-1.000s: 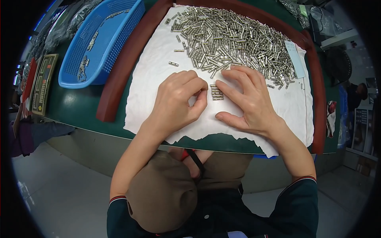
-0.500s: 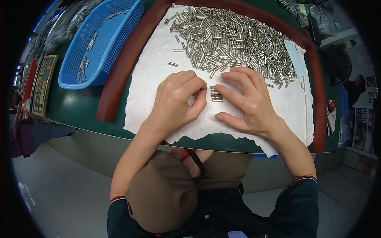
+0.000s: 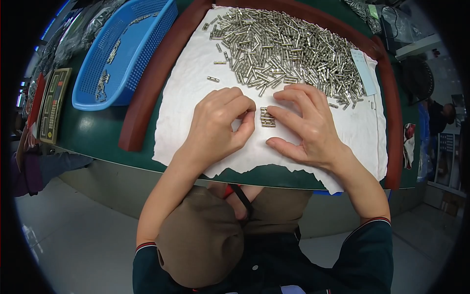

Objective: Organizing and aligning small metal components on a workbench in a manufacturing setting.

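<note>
Head view: right hand (image 3: 309, 125) spread, index fingertip at the pins (image 3: 268, 120) (shiny, silvery, lined up!); left hand (image 3: 223, 117) curled beside them, its pinch impossible to tell.

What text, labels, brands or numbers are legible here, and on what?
None that I can quote.
Dark-and-tan box, left: large lettering, turned sideways and blurred.
Pale blue slip, at the right of the pile: faint marks near its top, too small to read.
Small metal pieces: no marking can be made out.
Far-right background: too small and dark to tell.
</note>
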A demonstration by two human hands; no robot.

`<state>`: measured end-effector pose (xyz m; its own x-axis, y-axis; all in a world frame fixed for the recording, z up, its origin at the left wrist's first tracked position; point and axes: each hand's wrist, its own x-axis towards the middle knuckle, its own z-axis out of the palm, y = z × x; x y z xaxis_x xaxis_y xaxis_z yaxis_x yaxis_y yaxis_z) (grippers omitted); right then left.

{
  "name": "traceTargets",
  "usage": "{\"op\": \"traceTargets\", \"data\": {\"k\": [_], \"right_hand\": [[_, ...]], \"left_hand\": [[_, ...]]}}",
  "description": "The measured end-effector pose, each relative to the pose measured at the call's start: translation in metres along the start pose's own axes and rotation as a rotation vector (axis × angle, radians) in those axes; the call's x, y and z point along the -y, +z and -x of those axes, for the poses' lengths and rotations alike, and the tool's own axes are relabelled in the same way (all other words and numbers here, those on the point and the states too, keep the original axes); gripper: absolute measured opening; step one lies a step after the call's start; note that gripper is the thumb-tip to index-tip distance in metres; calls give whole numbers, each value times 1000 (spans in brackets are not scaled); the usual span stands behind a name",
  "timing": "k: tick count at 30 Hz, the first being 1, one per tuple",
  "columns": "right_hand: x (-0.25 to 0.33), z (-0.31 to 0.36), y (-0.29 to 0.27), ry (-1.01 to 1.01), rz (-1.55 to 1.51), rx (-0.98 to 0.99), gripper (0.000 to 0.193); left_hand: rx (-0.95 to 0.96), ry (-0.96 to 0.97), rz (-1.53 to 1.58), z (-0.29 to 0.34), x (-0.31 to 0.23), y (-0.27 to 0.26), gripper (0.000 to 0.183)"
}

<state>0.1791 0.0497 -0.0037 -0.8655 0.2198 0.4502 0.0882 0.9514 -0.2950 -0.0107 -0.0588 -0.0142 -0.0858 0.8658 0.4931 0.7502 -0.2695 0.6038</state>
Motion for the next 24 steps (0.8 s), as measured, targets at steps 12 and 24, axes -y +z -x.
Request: {"op": "traceTargets", "data": {"k": [12,24], "right_hand": [[-5,-5,3,67,-87,-239,22],[-29,-3,6,191,-138,-440,8]], "left_hand": [[-10,7,9,1,1,-3,11],[148,248,-179,-10,-17,0,31]]}}
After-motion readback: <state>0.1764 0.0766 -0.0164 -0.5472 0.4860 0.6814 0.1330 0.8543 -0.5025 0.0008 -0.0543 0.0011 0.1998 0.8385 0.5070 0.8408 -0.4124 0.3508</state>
